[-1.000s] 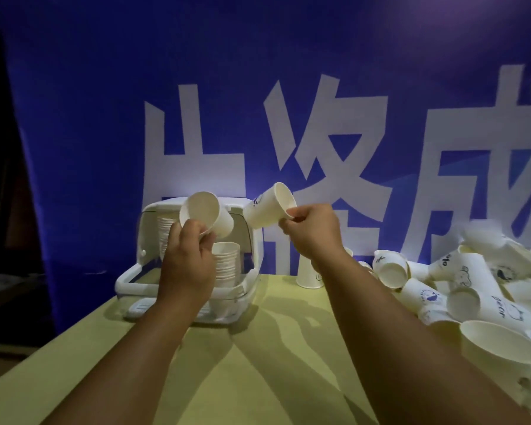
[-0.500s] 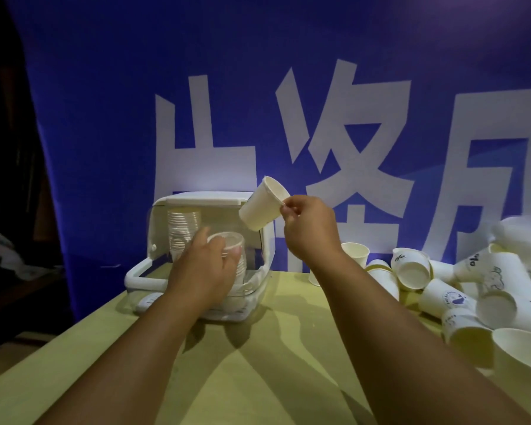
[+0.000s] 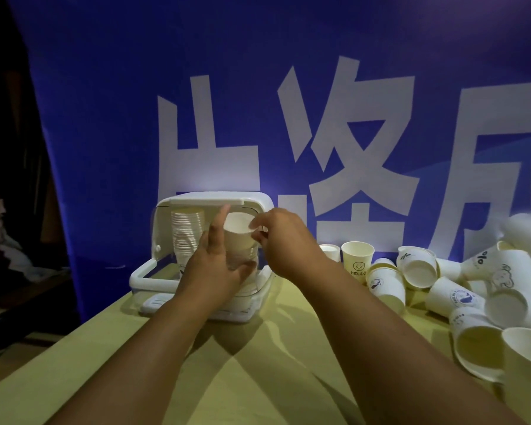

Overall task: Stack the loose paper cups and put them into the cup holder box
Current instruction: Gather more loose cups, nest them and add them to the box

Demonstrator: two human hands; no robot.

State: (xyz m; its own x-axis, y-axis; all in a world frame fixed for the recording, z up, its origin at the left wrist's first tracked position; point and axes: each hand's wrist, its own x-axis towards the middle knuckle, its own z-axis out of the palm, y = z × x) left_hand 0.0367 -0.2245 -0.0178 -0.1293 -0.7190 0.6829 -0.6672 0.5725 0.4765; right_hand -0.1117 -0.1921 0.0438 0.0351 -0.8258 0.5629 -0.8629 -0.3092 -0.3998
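The white cup holder box stands open on the yellow table, with a tall stack of cups in its left side. My right hand pinches the rim of a white paper cup on top of the right stack inside the box. My left hand rests against that stack's left side with straight fingers, index pointing up. A heap of loose paper cups lies at the right.
A blue banner with big white characters hangs right behind the table. A "HELLO" cup stands upright beside the box. The table's left edge drops to a dark area. More cups lie near the right front.
My right hand brought its cup down and left onto the right stack in the box. My left hand opened, its fingers now flat along the stack. The camera view shifted right.
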